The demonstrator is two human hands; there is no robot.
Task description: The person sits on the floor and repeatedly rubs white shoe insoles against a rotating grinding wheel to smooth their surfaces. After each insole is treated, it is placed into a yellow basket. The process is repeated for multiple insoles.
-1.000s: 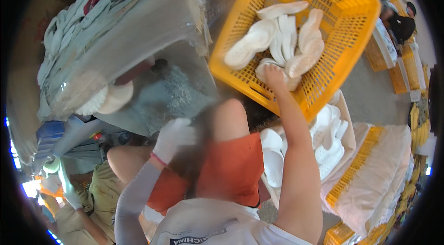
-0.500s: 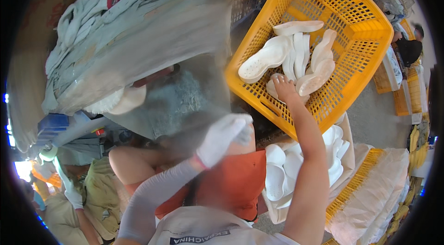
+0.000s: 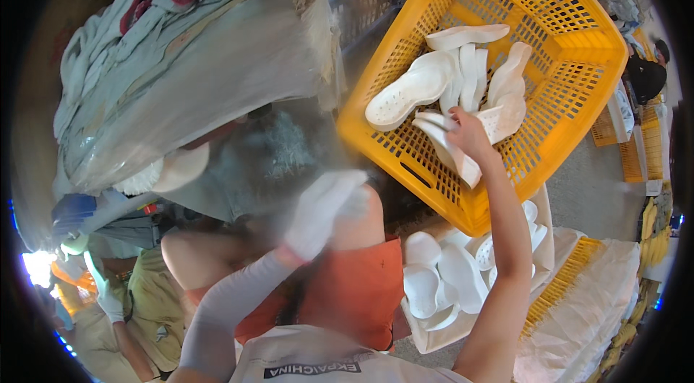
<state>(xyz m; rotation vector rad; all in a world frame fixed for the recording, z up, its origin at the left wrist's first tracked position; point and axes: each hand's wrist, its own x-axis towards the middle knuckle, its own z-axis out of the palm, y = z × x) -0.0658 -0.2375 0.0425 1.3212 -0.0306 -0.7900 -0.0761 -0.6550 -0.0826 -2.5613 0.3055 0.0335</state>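
Inside a yellow plastic crate (image 3: 405, 159), my bare right hand (image 3: 470, 135) is closed on a white shoe sole (image 3: 450, 146), which stands tilted on its edge. Fingers and thumb pinch it near its upper end; another sole edge lies close against it. Around the hand are more white soles: one with small holes (image 3: 405, 97) to the left, one on its side (image 3: 468, 36) at the far end, and several upright between. My left hand (image 3: 322, 213), in a white glove, hovers above my bare knee, away from the crate. Motion blurs its fingers.
A white-lined container (image 3: 441, 339) of white soles stands below the crate. Grey material with red-edged pieces (image 3: 181, 57) is heaped at far left under clear plastic. A person in a white glove (image 3: 110, 305) sits at lower left; another person in black (image 3: 645, 79) is at far right.
My right hand has drawn a little nearer and right, and the sole under it has tipped up on edge. My gloved left hand has shifted left; the view has also moved slightly.
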